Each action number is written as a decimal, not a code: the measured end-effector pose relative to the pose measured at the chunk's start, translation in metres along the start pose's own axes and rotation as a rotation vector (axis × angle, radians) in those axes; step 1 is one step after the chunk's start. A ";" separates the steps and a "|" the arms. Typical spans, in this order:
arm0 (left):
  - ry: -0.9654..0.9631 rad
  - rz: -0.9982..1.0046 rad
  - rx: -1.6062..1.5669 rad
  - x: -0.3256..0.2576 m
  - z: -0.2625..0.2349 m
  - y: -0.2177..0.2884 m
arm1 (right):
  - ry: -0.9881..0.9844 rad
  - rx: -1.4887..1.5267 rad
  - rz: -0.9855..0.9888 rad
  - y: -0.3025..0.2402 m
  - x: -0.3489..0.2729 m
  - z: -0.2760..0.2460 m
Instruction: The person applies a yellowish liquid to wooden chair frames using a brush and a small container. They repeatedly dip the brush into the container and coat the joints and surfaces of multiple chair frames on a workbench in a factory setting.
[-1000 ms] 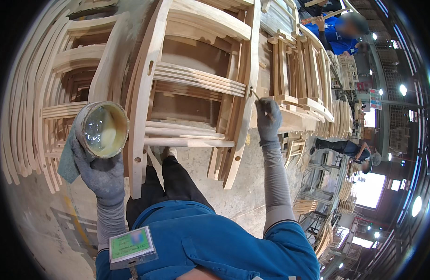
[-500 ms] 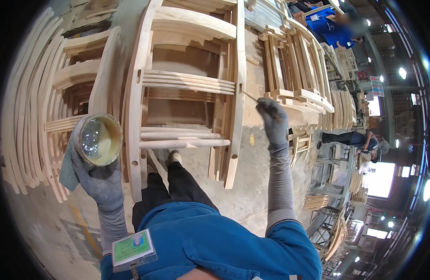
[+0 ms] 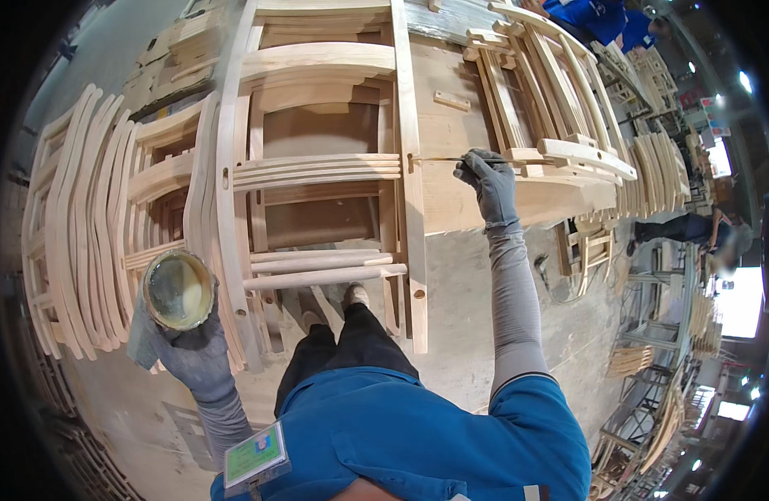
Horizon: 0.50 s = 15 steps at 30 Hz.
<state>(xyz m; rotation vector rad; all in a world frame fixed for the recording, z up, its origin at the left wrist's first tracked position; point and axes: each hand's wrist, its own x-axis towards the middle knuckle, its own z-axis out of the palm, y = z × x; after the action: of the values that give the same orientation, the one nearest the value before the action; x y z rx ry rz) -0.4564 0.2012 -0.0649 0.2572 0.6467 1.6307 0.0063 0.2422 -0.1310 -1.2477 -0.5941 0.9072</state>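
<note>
My left hand, in a grey glove, is closed round a small round can with creamy, glossy liquid inside. A grey-green cloth hangs beside that hand. My right hand, gloved too, pinches a thin stick, its far end at a small slot in the right post of a pale wooden chair frame. Whether the stick has bristles is too small to tell. The frame lies on top of similar frames, with curved slats above and thin rails across the middle.
More wooden frames stand stacked at my left. Further frames lie on a board at the right, near a small loose wood piece. A person stands far right, and blue-shirted people are beyond.
My right hand has shifted upward, and the stick now lies nearly level with its end at the slot. The can sits lower in view. My view has also shifted.
</note>
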 end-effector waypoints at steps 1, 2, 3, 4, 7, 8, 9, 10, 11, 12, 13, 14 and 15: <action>0.000 0.001 0.022 -0.005 0.005 -0.004 | -0.009 -0.013 0.017 -0.002 -0.003 0.000; -0.002 0.002 0.045 -0.010 0.011 -0.009 | 0.010 0.024 0.028 -0.005 -0.006 0.000; 0.004 0.021 0.100 -0.013 0.017 -0.015 | 0.016 0.051 0.025 -0.008 -0.009 -0.001; 0.009 0.041 0.156 -0.018 0.023 -0.021 | 0.023 0.080 0.021 -0.012 -0.012 -0.002; -0.003 0.013 0.157 -0.035 0.045 -0.041 | 0.049 0.131 0.008 -0.021 -0.027 -0.010; -0.014 -0.006 0.154 -0.040 0.049 -0.047 | 0.060 0.143 0.002 -0.023 -0.034 -0.013; -0.023 -0.025 0.151 -0.045 0.052 -0.052 | 0.069 0.151 0.000 -0.025 -0.042 -0.017; -0.083 -0.067 0.132 -0.047 0.049 -0.056 | 0.079 0.160 -0.002 -0.028 -0.053 -0.020; -0.092 -0.086 0.146 -0.050 0.051 -0.060 | 0.090 0.170 -0.006 -0.028 -0.064 -0.023; -0.099 -0.106 0.149 -0.055 0.053 -0.066 | 0.098 0.202 0.000 -0.026 -0.075 -0.027; -0.106 -0.127 0.153 -0.059 0.056 -0.071 | 0.121 0.200 0.012 -0.025 -0.089 -0.030; -0.106 -0.164 0.204 -0.060 0.058 -0.073 | 0.144 0.199 0.024 -0.024 -0.104 -0.032; -0.124 -0.204 0.217 -0.062 0.059 -0.075 | 0.165 0.195 0.032 -0.024 -0.117 -0.035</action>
<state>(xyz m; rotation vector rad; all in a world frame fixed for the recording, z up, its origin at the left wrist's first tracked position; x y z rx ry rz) -0.3519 0.1597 -0.0460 0.4329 0.7303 1.3394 -0.0221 0.1236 -0.1056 -1.1449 -0.3471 0.8577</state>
